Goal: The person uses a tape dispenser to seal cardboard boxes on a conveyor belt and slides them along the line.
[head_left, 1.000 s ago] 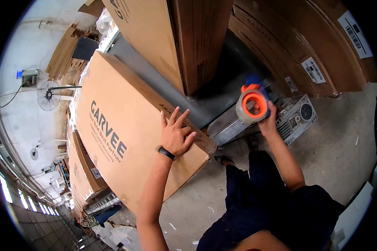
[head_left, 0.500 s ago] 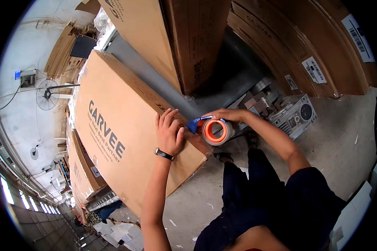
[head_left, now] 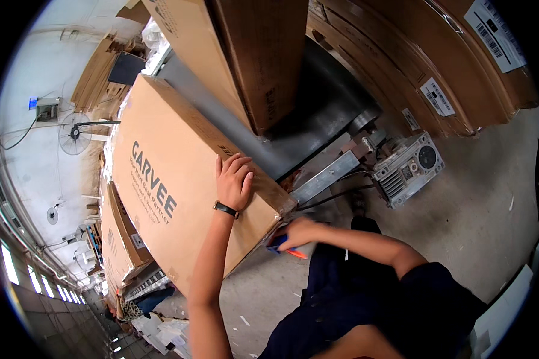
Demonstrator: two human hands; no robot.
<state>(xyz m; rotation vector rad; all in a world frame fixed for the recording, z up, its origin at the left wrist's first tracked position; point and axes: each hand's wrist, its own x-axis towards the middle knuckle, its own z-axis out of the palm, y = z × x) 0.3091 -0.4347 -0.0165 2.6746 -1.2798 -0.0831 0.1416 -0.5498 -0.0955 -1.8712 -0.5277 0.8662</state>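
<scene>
A large brown cardboard box [head_left: 179, 161] leans in front of me with printing on its broad face. My left hand [head_left: 234, 181] lies on it near the upper right edge, fingers spread, holding nothing. Below the box's near right corner, my right hand [head_left: 299, 234] grips a tape dispenser [head_left: 276, 242] with blue and orange parts. The hand and the box edge partly hide the dispenser, and its tape roll barely shows. Clear tape glints along the box's near end.
Behind the box, a dark conveyor belt [head_left: 335, 90] carries another tall carton [head_left: 263, 66]. A grey motor unit [head_left: 408, 169] juts out at the right above the concrete floor. Stacked cartons [head_left: 395, 66] line the far right. A wall fan [head_left: 75, 133] is at the left.
My right hand has moved the tape dispenser down and slightly left, from the box's top edge to below its near corner. The left hand remains flat on the box.
</scene>
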